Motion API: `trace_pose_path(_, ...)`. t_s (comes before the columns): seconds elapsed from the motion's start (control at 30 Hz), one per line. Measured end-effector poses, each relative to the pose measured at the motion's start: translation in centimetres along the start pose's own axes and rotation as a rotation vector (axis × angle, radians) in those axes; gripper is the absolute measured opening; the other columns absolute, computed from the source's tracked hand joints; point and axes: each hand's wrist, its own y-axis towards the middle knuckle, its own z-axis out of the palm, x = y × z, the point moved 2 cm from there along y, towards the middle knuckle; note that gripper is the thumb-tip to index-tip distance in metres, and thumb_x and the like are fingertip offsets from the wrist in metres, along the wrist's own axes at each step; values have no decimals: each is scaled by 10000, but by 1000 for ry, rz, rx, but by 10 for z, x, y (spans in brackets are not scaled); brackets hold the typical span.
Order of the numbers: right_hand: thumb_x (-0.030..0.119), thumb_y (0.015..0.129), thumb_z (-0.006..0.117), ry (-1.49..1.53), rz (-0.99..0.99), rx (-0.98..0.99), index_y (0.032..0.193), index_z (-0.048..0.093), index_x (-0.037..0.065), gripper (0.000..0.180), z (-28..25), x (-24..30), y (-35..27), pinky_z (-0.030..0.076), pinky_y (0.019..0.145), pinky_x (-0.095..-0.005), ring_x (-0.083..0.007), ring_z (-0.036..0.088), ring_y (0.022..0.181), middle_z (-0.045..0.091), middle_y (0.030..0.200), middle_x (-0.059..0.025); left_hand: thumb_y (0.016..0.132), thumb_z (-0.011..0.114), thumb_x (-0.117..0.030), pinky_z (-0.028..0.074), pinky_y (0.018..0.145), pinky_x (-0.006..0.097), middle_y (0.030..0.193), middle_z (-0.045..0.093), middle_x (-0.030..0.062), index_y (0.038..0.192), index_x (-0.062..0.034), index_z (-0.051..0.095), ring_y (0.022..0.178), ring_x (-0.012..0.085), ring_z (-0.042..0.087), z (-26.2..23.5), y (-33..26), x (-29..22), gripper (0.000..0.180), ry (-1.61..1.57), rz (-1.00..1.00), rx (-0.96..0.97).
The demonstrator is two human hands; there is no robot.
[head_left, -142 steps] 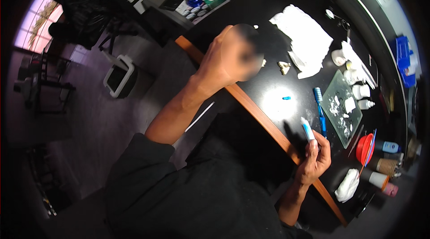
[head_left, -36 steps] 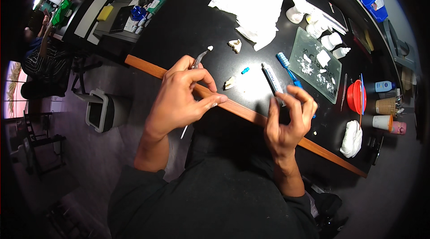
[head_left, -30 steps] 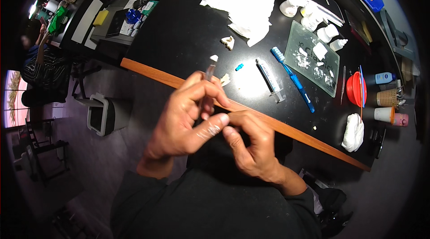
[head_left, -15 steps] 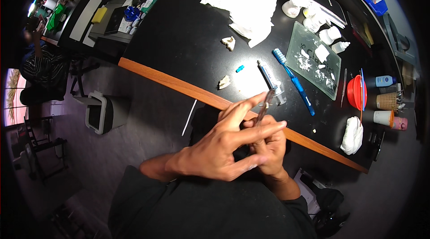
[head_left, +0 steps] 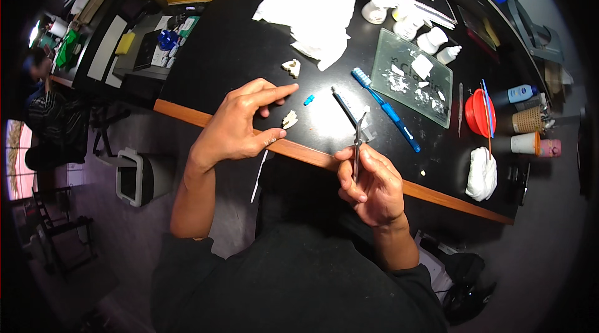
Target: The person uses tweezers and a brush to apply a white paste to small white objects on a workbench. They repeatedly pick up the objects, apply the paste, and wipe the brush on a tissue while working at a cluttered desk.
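Here in the head view we see our right hand (head_left: 372, 184) closed around a thin metal tool (head_left: 357, 144), held upright over the wooden edge of the black table (head_left: 237, 52), its tip just near a dark pen-like stick (head_left: 344, 106) that lies on the top. Our left hand (head_left: 240, 126) holds nothing; its fingers are spread and loosely curled, the forefinger pointing out across the table, and it hovers just above a small white plaster piece (head_left: 289, 120) at the near edge. A second white piece (head_left: 291, 68) sits farther in, beside a crumpled sheet of white paper (head_left: 312, 18), and a tiny blue cap (head_left: 309, 100) lies between the two pieces. To the right lie a blue toothbrush (head_left: 387, 110), a glass slab (head_left: 414, 77) with white smears and lumps, a red bowl (head_left: 478, 112) and a white cloth (head_left: 482, 173). We judge the work to be in its middle: paste looks already mixed on the slab and the tool is in hand, yet both white pieces still lie on the table, not picked up
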Motion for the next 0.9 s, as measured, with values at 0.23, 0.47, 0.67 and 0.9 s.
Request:
trace_pose_path(0.23, 218, 1109, 368, 129, 82, 31, 1228, 590, -81, 392, 2, 1, -1, 329, 480, -214, -61, 388, 502, 640, 801, -129, 638, 891, -102, 458, 660, 304, 883, 588, 40, 1230, -102, 753, 736, 161, 533, -3, 8, 10, 607, 91, 0, 112)
trace_pose_path(0.47, 215, 1104, 413, -213, -14, -50, 1127, 612, -48, 331, 11, -6, -3, 338, 486, -213, -58, 409, 523, 622, 783, -99, 667, 822, -42, 448, 633, 302, 878, 620, 43, 1038, -59, 768, 709, 163, 553, 9, 3, 6, 376, 64, -8, -21)
trace_pose_path(0.67, 197, 1092, 507, -621, -94, -154, 1036, 631, -1, 240, 21, -9, 1, 329, 487, -207, -33, 419, 536, 538, 675, 24, 679, 744, -63, 460, 627, 280, 866, 680, 59, 1011, -18, 726, 728, 138, 634, 16, -7, -12, 336, -33, 3, -155)
trace_pose_path(0.9, 166, 1088, 527, -783, -125, -198, 1011, 651, -23, 238, 34, -16, 12, 323, 490, -222, -8, 419, 545, 497, 617, 58, 716, 776, -40, 593, 663, 254, 840, 705, 91, 1053, 17, 731, 742, 110, 664, 33, -21, -26, 345, -317, -40, -257)
